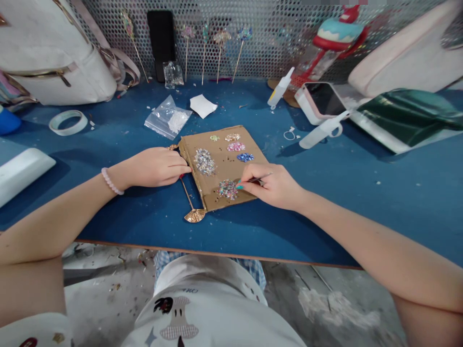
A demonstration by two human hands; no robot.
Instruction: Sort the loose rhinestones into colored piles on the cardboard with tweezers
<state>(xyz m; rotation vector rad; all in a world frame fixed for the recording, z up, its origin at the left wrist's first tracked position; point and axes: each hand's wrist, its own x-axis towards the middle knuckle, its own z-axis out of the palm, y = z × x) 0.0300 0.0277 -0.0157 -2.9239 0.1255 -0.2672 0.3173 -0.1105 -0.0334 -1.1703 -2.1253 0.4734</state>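
A sheet of brown cardboard (226, 166) lies on the table with small heaps of bits on it. My right hand (277, 185) pinches a thin dark tool (261, 178), its kind unclear, over a heap of multicoloured bits (227, 189) at the near edge. My left hand (155, 166) is closed at the cardboard's left edge. From its fingertips runs a thin gold stick with a fan-shaped end (194, 215), beside the near left corner. Silvery bits (205, 161) form the largest heap. Blue (245, 157), pink (236, 146), pale gold (232, 137) and green bits (214, 138) lie farther back.
Behind the cardboard are a zip bag (168, 118) and a white scrap (203, 105). White nozzle bottles (321, 130) (281, 89) and a boxy device (321, 103) stand right. A tape roll (68, 123) and backpack (54, 53) are left. Decorated sticks (219, 53) lean against the mesh.
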